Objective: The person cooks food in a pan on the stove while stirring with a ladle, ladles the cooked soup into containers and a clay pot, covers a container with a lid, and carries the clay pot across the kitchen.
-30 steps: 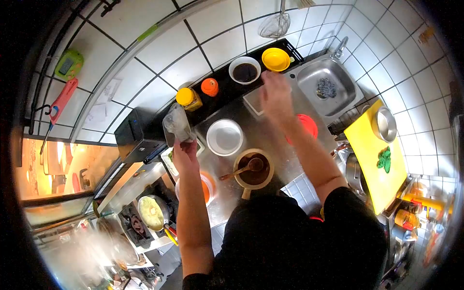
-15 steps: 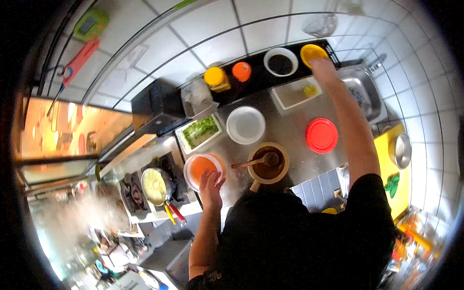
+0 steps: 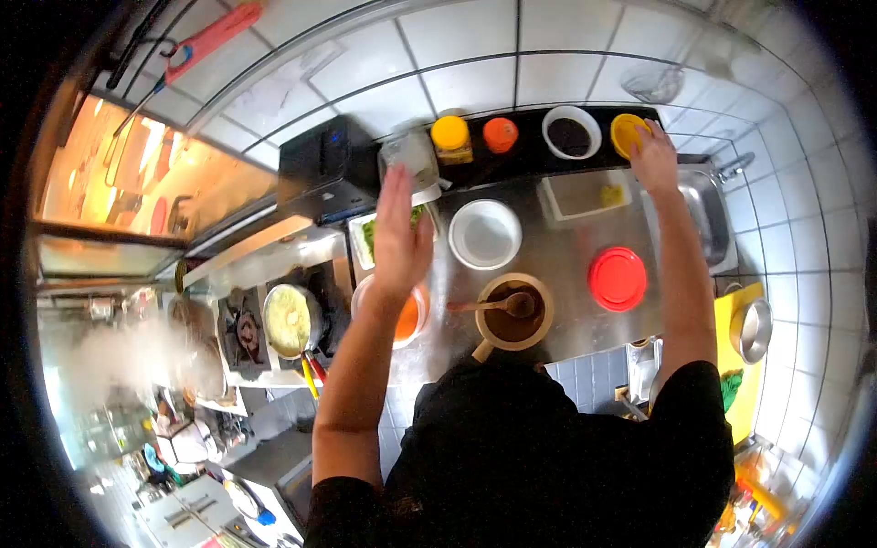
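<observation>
My left hand (image 3: 402, 239) is raised with its fingers stretched out, over the edge of a white tray of chopped greens (image 3: 369, 239). Beneath its wrist, partly hidden, is a tub of orange liquid (image 3: 408, 320). At the back right, my right hand (image 3: 655, 163) has its fingers and thumb on the right rim of a small yellow bowl (image 3: 627, 135), gripping it. A white bowl (image 3: 484, 235) stands between my arms. Nearer me, a wooden spoon (image 3: 519, 305) lies in a pot of brown contents (image 3: 504, 325).
A pan of yellowish food (image 3: 290, 321) sits on the stove at left. Along the back are a yellow-lidded jar (image 3: 450, 134), an orange lid (image 3: 500, 135) and a bowl of dark contents (image 3: 568, 135). A red lid (image 3: 618, 279) lies right, before the sink (image 3: 702, 215). Steam rises far left.
My left hand has left the orange tub and moved up over the greens. My right hand has shifted from inside the yellow bowl to its right rim. The whole view has turned slightly.
</observation>
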{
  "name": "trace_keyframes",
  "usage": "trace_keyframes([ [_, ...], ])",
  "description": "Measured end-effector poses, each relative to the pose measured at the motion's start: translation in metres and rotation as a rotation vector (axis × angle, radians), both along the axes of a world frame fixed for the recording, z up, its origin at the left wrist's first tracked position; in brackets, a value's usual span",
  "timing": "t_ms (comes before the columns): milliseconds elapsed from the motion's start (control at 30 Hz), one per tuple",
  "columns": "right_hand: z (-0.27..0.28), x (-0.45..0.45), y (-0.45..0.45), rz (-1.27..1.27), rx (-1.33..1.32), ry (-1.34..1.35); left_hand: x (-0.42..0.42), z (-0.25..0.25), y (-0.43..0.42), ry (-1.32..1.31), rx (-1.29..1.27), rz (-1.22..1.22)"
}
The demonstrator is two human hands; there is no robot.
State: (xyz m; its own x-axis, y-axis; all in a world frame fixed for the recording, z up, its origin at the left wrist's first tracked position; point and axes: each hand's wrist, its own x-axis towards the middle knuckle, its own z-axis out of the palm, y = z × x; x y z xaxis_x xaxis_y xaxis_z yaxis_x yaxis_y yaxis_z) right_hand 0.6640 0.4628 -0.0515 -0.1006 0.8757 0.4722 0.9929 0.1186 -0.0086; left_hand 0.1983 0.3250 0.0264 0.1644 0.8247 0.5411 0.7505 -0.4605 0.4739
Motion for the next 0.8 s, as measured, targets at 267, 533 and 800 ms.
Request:
trace_keyframes([
  [267, -0.004, 0.038, 0.003, -0.359, -0.141, 0.24, 0.009, -0.02, 0.121, -0.271, -0.901, 0.237],
  [533, -0.036, 0.062, 0.047, -0.413, -0.386, 0.409, 0.004, 0.009, 0.068, 0.169, 0.144, 0.158],
  [800, 0.007, 0.06, 0.012, -0.342, -0.283, 0.442, 0.046, 0.041, 0.011, 0.11, 0.102, -0.143],
])
